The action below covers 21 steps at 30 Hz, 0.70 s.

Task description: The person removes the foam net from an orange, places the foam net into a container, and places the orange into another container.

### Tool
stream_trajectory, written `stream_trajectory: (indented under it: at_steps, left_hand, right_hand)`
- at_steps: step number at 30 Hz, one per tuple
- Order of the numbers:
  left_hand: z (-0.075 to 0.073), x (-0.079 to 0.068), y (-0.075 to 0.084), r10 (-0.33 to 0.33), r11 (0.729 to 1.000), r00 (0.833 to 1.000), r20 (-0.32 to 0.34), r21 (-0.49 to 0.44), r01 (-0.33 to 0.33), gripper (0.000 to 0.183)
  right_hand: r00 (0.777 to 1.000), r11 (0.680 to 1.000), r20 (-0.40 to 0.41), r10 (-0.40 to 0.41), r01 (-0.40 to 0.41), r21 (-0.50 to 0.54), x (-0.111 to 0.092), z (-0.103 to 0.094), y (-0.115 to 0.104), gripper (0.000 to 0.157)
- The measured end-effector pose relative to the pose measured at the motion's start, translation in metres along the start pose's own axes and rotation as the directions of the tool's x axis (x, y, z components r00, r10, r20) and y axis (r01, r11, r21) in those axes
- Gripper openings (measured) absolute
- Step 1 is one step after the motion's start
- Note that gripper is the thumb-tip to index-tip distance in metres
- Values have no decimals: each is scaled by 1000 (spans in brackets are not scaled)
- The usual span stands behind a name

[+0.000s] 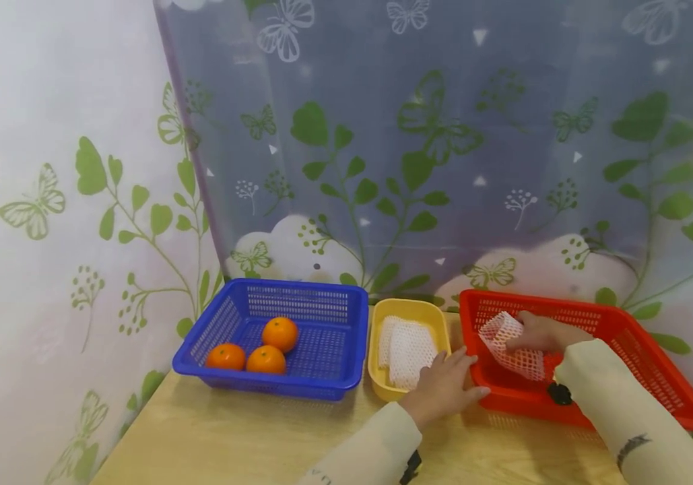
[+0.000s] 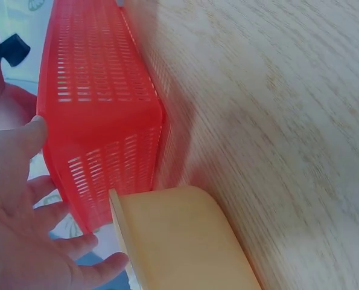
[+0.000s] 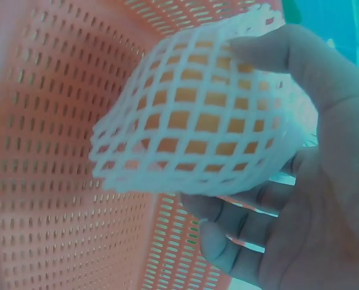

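In the red basket (image 1: 631,357), my right hand (image 1: 543,331) holds an orange (image 3: 209,115) wrapped in a white foam net sleeve (image 3: 191,145). The thumb lies on top of the net and the other fingers curl beneath it. From the head view the fruit itself cannot be made out, only the netting (image 1: 502,331). My left hand (image 1: 443,389) has its fingers spread over the gap between the yellow bin (image 1: 379,384) and the red basket's near left corner. Its thumb (image 2: 31,134) lies at the red rim. White foam nets (image 1: 413,350) lie in the yellow bin.
To the left stands a blue basket (image 1: 337,387) with three oranges (image 1: 266,361) inside. All the containers stand in a row on a wooden table (image 1: 249,431). Behind them hangs a patterned cloth (image 1: 346,168) with leaves and butterflies.
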<state>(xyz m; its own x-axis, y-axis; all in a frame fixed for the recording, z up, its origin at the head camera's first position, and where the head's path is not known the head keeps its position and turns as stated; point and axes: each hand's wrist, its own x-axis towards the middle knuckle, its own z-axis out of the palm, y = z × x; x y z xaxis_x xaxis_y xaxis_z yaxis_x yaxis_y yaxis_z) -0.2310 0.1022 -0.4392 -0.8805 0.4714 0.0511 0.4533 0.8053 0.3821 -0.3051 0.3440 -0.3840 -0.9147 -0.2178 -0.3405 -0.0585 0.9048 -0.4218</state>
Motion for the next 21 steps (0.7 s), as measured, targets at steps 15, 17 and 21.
stream_trajectory:
  at_steps: [15, 17, 21]
  left_hand:
    - [-2, 4, -3, -39, 975, 999, 10, -217, 41, 57]
    - [-4, 4, -2, -51, 970, 999, 6, -239, 51, 57]
    - [-6, 5, 1, -60, 956, 998, -30, -291, 49, 56]
  right_hand:
    - [955, 969, -188, -230, 243, 53, -40, 3, -6, 70]
    - [949, 964, -210, -236, 256, 73, -44, 5, -6, 68]
    - [944, 946, -222, -245, 283, 160, -53, 10, -7, 69]
